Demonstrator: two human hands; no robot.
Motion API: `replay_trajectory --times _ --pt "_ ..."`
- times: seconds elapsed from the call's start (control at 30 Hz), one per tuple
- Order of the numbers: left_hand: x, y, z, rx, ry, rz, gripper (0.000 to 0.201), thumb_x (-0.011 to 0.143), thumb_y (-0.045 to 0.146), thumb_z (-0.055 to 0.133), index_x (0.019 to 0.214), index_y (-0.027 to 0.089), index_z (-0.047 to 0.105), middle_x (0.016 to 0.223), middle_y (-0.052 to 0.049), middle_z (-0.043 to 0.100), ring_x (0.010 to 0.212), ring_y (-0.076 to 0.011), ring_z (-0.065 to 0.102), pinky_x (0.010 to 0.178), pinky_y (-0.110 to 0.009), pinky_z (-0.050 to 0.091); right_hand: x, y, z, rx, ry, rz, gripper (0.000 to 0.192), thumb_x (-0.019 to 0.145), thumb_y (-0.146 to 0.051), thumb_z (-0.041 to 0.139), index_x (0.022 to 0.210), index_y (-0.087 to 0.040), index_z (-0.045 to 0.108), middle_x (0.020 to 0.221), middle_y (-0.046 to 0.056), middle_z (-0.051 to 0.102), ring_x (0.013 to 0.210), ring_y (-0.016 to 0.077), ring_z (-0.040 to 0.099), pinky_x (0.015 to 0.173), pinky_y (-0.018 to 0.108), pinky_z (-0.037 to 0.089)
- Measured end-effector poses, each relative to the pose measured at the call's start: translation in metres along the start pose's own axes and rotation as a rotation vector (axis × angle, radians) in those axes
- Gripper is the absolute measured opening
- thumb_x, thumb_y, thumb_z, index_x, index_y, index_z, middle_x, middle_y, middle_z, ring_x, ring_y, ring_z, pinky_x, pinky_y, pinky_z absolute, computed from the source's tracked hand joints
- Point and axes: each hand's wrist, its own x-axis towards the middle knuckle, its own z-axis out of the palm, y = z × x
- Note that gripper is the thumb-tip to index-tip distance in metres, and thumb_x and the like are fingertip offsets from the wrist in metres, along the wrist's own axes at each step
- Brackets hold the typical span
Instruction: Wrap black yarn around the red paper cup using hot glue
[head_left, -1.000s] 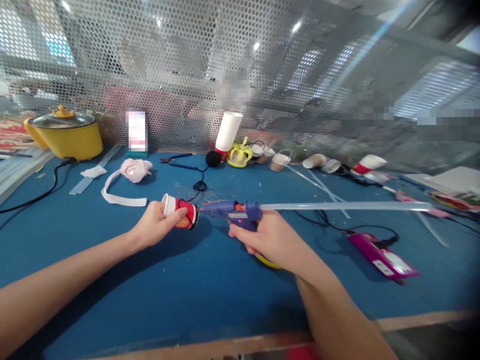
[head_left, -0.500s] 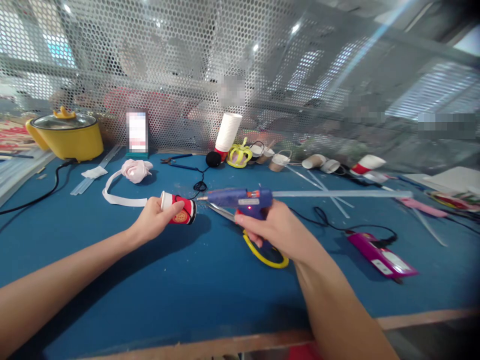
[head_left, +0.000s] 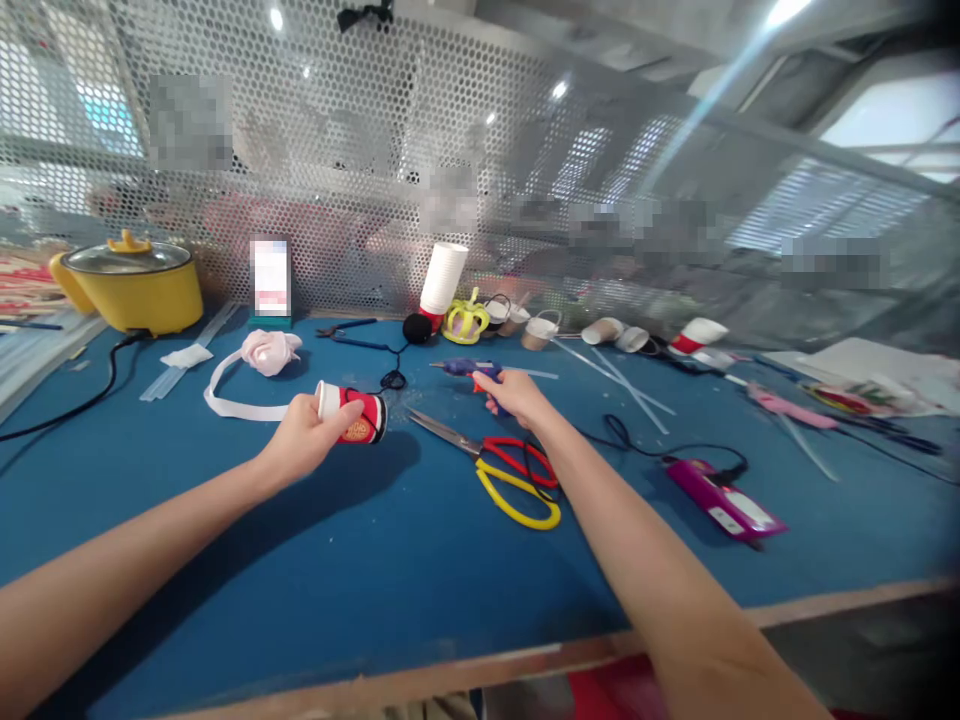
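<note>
My left hand (head_left: 304, 438) is closed round a red and white paper cup (head_left: 358, 417) lying on its side, with black cord across it. From the cup's black-edged end, a black cord runs towards a black ball of yarn (head_left: 417, 328). In my right hand (head_left: 517, 393) is a blue hot glue gun (head_left: 469, 368), its nozzle pointing left, low over the table. Scissors (head_left: 480, 455) with one red and one yellow handle lie between my hands. A pink fabric rose (head_left: 270, 352) with a white ribbon (head_left: 244, 410) rests behind my left hand.
At the back left stands a yellow electric pot (head_left: 150, 295). Pliers (head_left: 352, 335), a stack of paper cups (head_left: 444, 278) and a yellow crown-like piece (head_left: 466, 320) line the back. A purple power strip (head_left: 724, 500) and a pink glue gun (head_left: 791, 408) lie right.
My right hand has carried the glue gun away from the cup, back and down towards the table. The scissors are now uncovered. My left hand still holds the cup.
</note>
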Motion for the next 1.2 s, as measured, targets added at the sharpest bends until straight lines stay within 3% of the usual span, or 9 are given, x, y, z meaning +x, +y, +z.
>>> replay_trajectory --times 0.17,0.3,0.4,0.47,0.67,0.77,0.87,1.03,1.2 --pt "0.001 0.006 -0.002 0.010 0.011 0.042 0.039 0.071 0.045 0.052 0.049 0.017 0.037 0.048 0.005 0.030 0.047 -0.0063 0.024 0.043 -0.022 0.017 0.004 -0.001 0.006 -0.231 0.049 -0.027 0.023 0.079 -0.030 0.058 0.064 -0.012 0.060 0.076 0.012 0.064 0.082 0.0222 0.059 0.071 0.034 0.043" --pt "0.000 0.007 -0.002 0.014 -0.009 0.064 0.039 0.072 0.044 0.052 0.048 0.018 0.035 0.047 0.005 0.029 0.046 -0.0063 0.024 0.042 -0.022 0.018 -0.025 -0.030 0.001 -0.273 0.071 -0.177 0.023 0.079 -0.031 0.056 0.073 -0.011 0.066 0.094 0.018 0.063 0.097 0.0293 0.054 0.078 0.036 0.039" --pt "-0.003 0.006 -0.001 0.054 -0.039 0.084 0.037 0.072 0.041 0.053 0.048 0.017 0.038 0.047 0.005 0.031 0.045 -0.0066 0.025 0.042 -0.022 0.020 -0.056 -0.063 0.000 -0.173 -0.063 -0.405 0.033 0.085 -0.042 0.045 0.083 -0.020 0.069 0.091 0.005 0.066 0.083 0.0161 0.059 0.074 0.025 0.040" --pt "-0.005 0.007 0.000 0.099 -0.076 0.112 0.035 0.074 0.038 0.052 0.049 0.016 0.043 0.047 0.005 0.034 0.045 -0.0070 0.028 0.043 -0.022 0.022 -0.072 -0.081 0.004 0.021 -0.228 -0.564 0.044 0.086 -0.049 0.039 0.085 -0.018 0.070 0.080 0.004 0.067 0.073 0.0157 0.059 0.066 0.025 0.041" --pt "-0.010 0.006 0.000 0.237 -0.210 0.258 0.033 0.079 0.035 0.049 0.057 0.013 0.059 0.051 0.001 0.050 0.048 -0.0087 0.040 0.046 -0.019 0.030 -0.081 -0.096 0.025 0.311 -0.546 -0.427 0.052 0.077 -0.062 0.045 0.067 -0.016 0.069 0.071 0.005 0.067 0.071 0.0180 0.059 0.071 0.030 0.042" --pt "-0.009 0.004 -0.001 0.264 -0.247 0.274 0.033 0.080 0.035 0.048 0.057 0.013 0.060 0.049 0.002 0.048 0.047 -0.0082 0.038 0.044 -0.019 0.029 -0.085 -0.096 0.034 0.652 -0.729 -0.362 0.036 0.069 -0.053 0.061 0.074 -0.018 0.068 0.076 0.003 0.067 0.073 0.0145 0.059 0.074 0.028 0.043" --pt "-0.008 0.002 0.000 0.241 -0.256 0.233 0.035 0.079 0.036 0.048 0.054 0.014 0.058 0.047 0.003 0.045 0.045 -0.0076 0.035 0.043 -0.019 0.027 -0.094 -0.098 0.039 0.897 -0.695 -0.318 0.027 0.058 -0.036 0.075 0.076 -0.018 0.067 0.077 0.000 0.066 0.070 0.0107 0.058 0.074 0.025 0.044" --pt "-0.005 0.005 0.002 0.060 -0.224 0.079 0.039 0.073 0.040 0.055 0.045 0.016 0.043 0.043 0.006 0.033 0.042 -0.0055 0.026 0.040 -0.020 0.020 -0.098 -0.097 0.036 0.943 -0.519 -0.352 0.020 0.062 -0.032 0.070 0.069 -0.017 0.061 0.068 -0.002 0.061 0.064 0.0089 0.054 0.069 0.024 0.042" --pt "-0.001 0.011 0.002 -0.207 -0.153 -0.153 0.029 0.060 0.037 0.068 0.051 0.013 0.052 0.046 0.004 0.049 0.043 -0.0062 0.038 0.043 -0.019 0.028 -0.090 -0.092 0.028 0.885 -0.333 -0.446 0.019 0.072 -0.034 0.061 0.068 -0.017 0.055 0.068 -0.001 0.061 0.063 0.0086 0.051 0.066 0.024 0.040"
